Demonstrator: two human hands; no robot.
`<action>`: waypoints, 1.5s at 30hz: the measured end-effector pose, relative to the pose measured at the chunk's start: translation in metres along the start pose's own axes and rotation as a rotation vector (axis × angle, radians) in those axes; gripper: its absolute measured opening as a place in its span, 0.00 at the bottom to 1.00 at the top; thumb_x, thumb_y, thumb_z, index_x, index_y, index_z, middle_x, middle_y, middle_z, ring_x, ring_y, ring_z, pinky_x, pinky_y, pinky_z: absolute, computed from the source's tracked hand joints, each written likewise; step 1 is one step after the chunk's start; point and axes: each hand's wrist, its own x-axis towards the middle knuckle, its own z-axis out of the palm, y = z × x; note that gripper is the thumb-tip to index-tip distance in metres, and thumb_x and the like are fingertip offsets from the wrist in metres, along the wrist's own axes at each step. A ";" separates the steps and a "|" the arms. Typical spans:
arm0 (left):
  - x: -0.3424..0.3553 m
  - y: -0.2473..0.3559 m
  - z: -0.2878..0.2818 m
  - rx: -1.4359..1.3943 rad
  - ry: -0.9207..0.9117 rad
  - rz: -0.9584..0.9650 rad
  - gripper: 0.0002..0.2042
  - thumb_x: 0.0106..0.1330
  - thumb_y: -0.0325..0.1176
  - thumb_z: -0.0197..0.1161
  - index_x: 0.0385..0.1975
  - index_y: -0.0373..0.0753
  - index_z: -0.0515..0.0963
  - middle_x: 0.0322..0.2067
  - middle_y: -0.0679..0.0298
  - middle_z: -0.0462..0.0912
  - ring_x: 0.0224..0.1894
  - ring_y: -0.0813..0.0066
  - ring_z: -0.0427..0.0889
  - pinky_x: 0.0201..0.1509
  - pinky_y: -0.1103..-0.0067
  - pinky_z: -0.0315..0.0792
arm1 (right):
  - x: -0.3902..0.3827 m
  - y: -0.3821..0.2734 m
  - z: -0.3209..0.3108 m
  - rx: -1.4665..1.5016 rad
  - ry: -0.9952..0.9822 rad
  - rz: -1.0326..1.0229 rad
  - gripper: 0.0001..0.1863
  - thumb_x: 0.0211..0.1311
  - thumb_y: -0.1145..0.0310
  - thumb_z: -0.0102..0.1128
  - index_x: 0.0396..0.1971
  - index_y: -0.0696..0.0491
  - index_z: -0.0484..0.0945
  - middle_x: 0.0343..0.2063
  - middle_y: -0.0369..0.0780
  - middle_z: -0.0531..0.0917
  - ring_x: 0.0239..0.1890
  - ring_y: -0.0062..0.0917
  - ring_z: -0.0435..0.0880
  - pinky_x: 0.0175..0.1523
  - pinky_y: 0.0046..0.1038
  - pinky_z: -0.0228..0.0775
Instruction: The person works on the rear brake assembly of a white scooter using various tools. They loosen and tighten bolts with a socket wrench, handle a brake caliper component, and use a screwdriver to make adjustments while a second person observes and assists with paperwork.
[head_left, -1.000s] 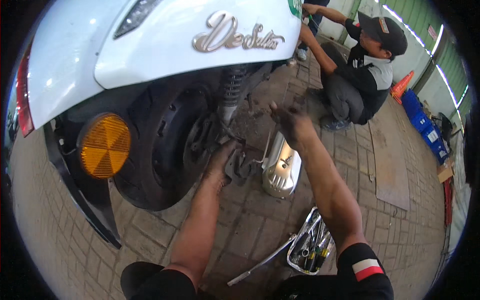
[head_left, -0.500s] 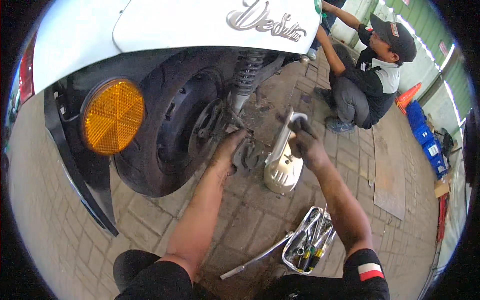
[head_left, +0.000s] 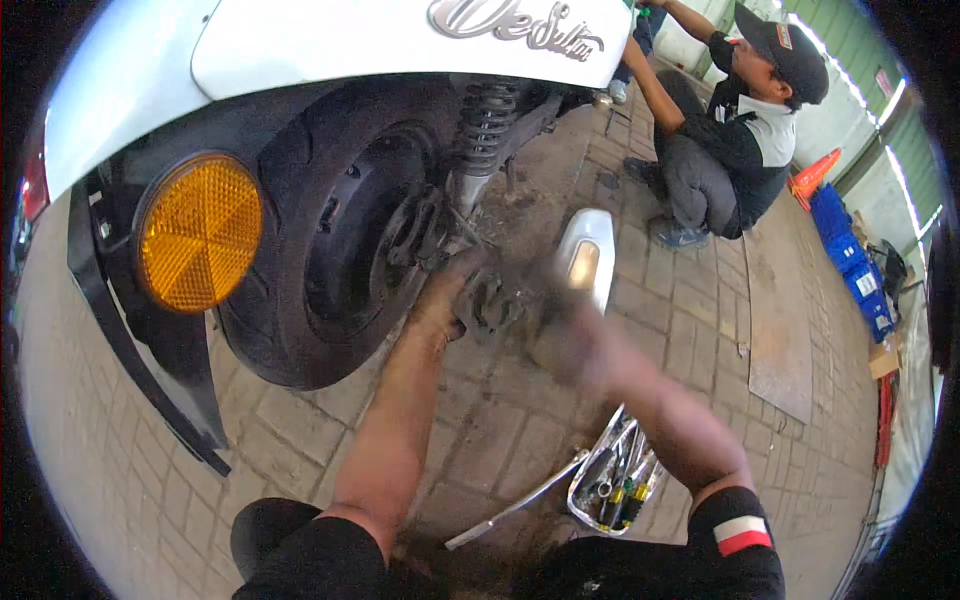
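A white scooter's black rear wheel (head_left: 340,240) fills the upper left, with an orange round reflector (head_left: 198,232) on the black mudguard. My left hand (head_left: 445,300) reaches to the wheel hub and holds a dark greasy metal part (head_left: 490,305) beside it. My right hand (head_left: 565,335) is blurred with motion just right of that part, in front of a chrome exhaust cover (head_left: 585,255) standing on the paving. I cannot see whether its fingers grip anything. A coiled shock spring (head_left: 485,115) hangs above the hub.
A metal tray of hand tools (head_left: 610,480) lies on the brick paving by my right forearm, a long chrome wrench (head_left: 515,505) beside it. Another person (head_left: 730,140) crouches at the scooter's far side. Blue crates (head_left: 845,255) and an orange cone (head_left: 812,175) stand at the right.
My right hand has come down and left from the chrome exhaust cover to beside my left hand at the hub. The view has shifted closer to the wheel.
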 end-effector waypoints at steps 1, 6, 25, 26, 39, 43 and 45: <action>-0.008 0.005 -0.005 -0.002 0.109 -0.074 0.17 0.56 0.42 0.62 0.42 0.38 0.75 0.39 0.62 0.79 0.41 0.69 0.79 0.43 0.73 0.74 | -0.012 -0.020 0.026 -0.212 -0.129 0.035 0.28 0.59 0.76 0.46 0.61 0.57 0.58 0.55 0.52 0.69 0.60 0.39 0.66 0.61 0.35 0.60; -0.016 0.013 0.030 -0.006 0.066 -0.018 0.16 0.55 0.41 0.63 0.39 0.40 0.76 0.39 0.61 0.79 0.39 0.70 0.79 0.42 0.73 0.73 | 0.000 0.141 0.017 -0.238 0.334 -0.132 0.25 0.59 0.75 0.47 0.58 0.57 0.63 0.51 0.51 0.73 0.53 0.37 0.73 0.55 0.35 0.67; -0.028 0.014 -0.004 0.070 0.178 0.004 0.17 0.60 0.43 0.60 0.42 0.38 0.75 0.37 0.64 0.79 0.38 0.73 0.78 0.42 0.76 0.73 | -0.029 -0.022 0.033 -0.496 -0.083 -0.394 0.28 0.50 0.71 0.54 0.55 0.61 0.64 0.43 0.51 0.76 0.48 0.40 0.76 0.50 0.34 0.71; -0.022 0.016 -0.010 0.003 0.078 -0.036 0.17 0.60 0.43 0.60 0.43 0.38 0.75 0.38 0.63 0.79 0.39 0.73 0.79 0.43 0.76 0.73 | -0.043 -0.032 0.045 -0.566 -0.273 -0.325 0.29 0.50 0.71 0.55 0.55 0.60 0.64 0.44 0.51 0.76 0.48 0.41 0.76 0.50 0.34 0.71; -0.019 0.015 0.001 0.133 0.154 0.141 0.13 0.56 0.42 0.62 0.33 0.41 0.78 0.29 0.66 0.80 0.29 0.75 0.78 0.35 0.79 0.73 | -0.005 0.082 0.045 -0.441 0.221 -0.517 0.24 0.62 0.73 0.46 0.59 0.60 0.62 0.47 0.48 0.76 0.46 0.30 0.76 0.50 0.33 0.70; -0.026 0.021 0.031 0.120 -0.034 0.012 0.20 0.59 0.45 0.59 0.45 0.38 0.75 0.38 0.63 0.79 0.38 0.72 0.79 0.43 0.76 0.74 | 0.012 0.083 -0.024 -0.080 0.353 -0.369 0.24 0.64 0.75 0.40 0.60 0.61 0.58 0.46 0.46 0.77 0.46 0.32 0.76 0.52 0.32 0.69; -0.038 0.024 0.042 0.162 0.052 -0.017 0.20 0.59 0.44 0.59 0.45 0.37 0.75 0.39 0.62 0.79 0.39 0.73 0.79 0.43 0.76 0.74 | 0.008 0.092 0.007 -0.021 0.260 -0.523 0.24 0.64 0.74 0.39 0.61 0.61 0.57 0.49 0.46 0.75 0.49 0.32 0.74 0.56 0.32 0.66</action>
